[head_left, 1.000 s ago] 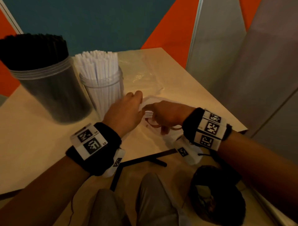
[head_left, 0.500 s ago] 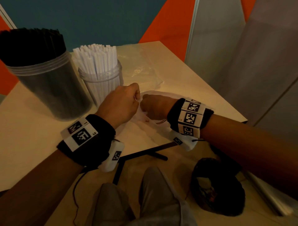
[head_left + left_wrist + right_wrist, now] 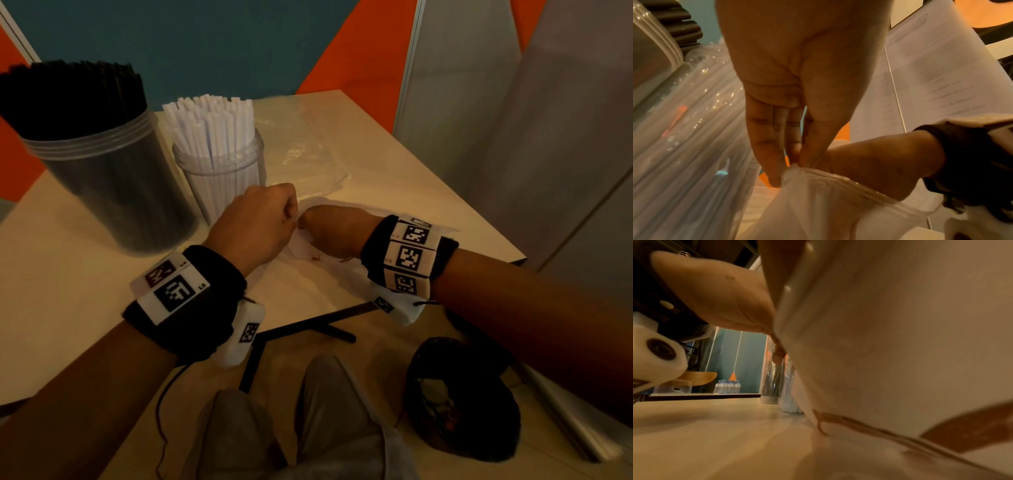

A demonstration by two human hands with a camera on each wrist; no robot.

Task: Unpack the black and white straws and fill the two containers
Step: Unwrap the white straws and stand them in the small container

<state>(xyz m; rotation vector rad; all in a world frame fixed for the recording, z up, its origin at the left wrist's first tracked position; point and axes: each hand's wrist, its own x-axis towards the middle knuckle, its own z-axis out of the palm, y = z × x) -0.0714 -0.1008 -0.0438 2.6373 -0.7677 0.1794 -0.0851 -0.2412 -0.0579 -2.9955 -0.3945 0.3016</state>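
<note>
A big clear container packed with black straws stands at the table's back left. Beside it a smaller clear jar holds white straws. In front of the jar, a clear plastic bag lies on the table between my hands. My left hand is a fist, and the left wrist view shows its thumb and fingers pinching the bag's top edge. My right hand, fingers curled, holds the same edge right next to it. What is inside the bag cannot be made out.
An empty clear bag lies flat behind the jar. A red rubber band sits under my right hand. The table's right edge runs close to grey wall panels. A black bin stands on the floor by my knees.
My left hand's fingers have curled from loosely stretched into a pinch on the bag's edge. My right hand has turned and closed in against it.
</note>
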